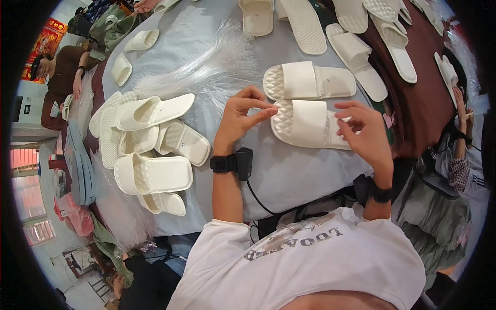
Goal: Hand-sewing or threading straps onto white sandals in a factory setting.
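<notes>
A pair of cream slide slippers lies side by side in front of me: the far slipper and the near slipper, their quilted toe ends pointing left. My left hand is at the toe end of the pair, thumb and fingertips pinched together. Whatever they hold, if anything, is too fine to make out. Over the heel end of the near slipper hovers my right hand, fingers curved and apart, with nothing visible in them. Whether its fingertips touch the slipper I cannot tell.
To the left is a heap of cream slippers. Clear plastic strands spread across the grey-covered table. More slippers lie far right, partly on brown cloth. Other people work at the left and right edges.
</notes>
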The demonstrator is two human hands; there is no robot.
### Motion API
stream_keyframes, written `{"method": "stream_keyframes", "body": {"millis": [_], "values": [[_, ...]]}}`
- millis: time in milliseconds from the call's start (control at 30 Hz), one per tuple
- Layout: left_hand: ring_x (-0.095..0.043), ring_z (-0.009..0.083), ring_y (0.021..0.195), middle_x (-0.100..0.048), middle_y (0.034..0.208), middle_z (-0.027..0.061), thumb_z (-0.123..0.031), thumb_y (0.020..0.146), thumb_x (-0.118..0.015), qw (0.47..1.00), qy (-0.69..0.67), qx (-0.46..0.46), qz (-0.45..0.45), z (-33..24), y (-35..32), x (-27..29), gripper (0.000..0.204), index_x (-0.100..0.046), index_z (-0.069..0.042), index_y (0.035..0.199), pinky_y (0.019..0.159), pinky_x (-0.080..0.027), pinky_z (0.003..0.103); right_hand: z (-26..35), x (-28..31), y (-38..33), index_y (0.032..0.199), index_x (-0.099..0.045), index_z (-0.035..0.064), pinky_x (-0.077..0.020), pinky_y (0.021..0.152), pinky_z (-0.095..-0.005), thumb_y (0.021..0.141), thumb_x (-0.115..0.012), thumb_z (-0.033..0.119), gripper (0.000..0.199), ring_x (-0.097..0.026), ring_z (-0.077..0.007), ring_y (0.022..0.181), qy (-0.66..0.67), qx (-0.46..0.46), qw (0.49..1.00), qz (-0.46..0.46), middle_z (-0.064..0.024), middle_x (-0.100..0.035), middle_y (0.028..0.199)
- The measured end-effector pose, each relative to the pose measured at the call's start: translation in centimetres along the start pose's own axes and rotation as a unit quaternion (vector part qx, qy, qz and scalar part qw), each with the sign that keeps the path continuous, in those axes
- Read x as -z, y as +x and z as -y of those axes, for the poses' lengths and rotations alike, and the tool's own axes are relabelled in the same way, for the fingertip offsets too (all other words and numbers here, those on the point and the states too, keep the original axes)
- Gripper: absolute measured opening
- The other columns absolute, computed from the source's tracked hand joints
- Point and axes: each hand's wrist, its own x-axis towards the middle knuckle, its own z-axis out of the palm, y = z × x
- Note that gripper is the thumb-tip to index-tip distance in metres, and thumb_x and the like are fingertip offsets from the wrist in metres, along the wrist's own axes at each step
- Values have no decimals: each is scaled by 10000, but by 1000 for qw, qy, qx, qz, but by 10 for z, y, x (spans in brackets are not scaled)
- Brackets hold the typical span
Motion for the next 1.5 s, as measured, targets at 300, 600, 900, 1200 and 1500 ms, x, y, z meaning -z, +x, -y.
{"method": "stream_keyframes", "body": {"millis": [300,600,900,1200,1500], "values": [[-585,133,895,-642,930,34,-1,827,-849,998,-42,-34,-35,-3,-1,-4,183,-826,-23,1007,795,-452,274,42,-47,43,1179,-684,-17,-544,873,-412,913,-742,77,289,-703,-358,950,-104,268,957,34,-163,-726,1060],[-663,161,1007,-698,1021,76,-7,917,-782,996,-6,8,-91,4,5,-5,186,-798,-24,1102,883,-540,278,0,-90,91,1236,-680,-24,-576,823,-265,953,-760,77,311,-720,-122,929,177,101,968,149,-78,-750,996],[-702,190,1054,-736,1152,134,-55,1027,-663,984,-110,-63,-128,-2,13,-21,198,-619,0,1213,986,-558,329,-3,-93,98,1216,-694,-16,-553,726,-253,980,-751,116,276,-707,-99,875,250,72,960,102,-56,-765,978],[-741,181,992,-769,1074,114,-13,1002,-675,982,40,-106,-153,7,10,-18,203,-698,-15,1204,897,-584,311,-10,-85,95,1162,-712,-36,-567,739,-270,1006,-719,125,224,-717,-128,863,265,54,952,145,-85,-766,970],[-721,153,854,-773,955,63,-5,893,-783,973,92,-112,-178,6,11,-21,214,-767,-63,1098,795,-557,297,-11,-84,99,1198,-667,-47,-570,792,-275,1027,-683,110,232,-720,-142,887,291,76,938,170,-103,-754,997]]}}
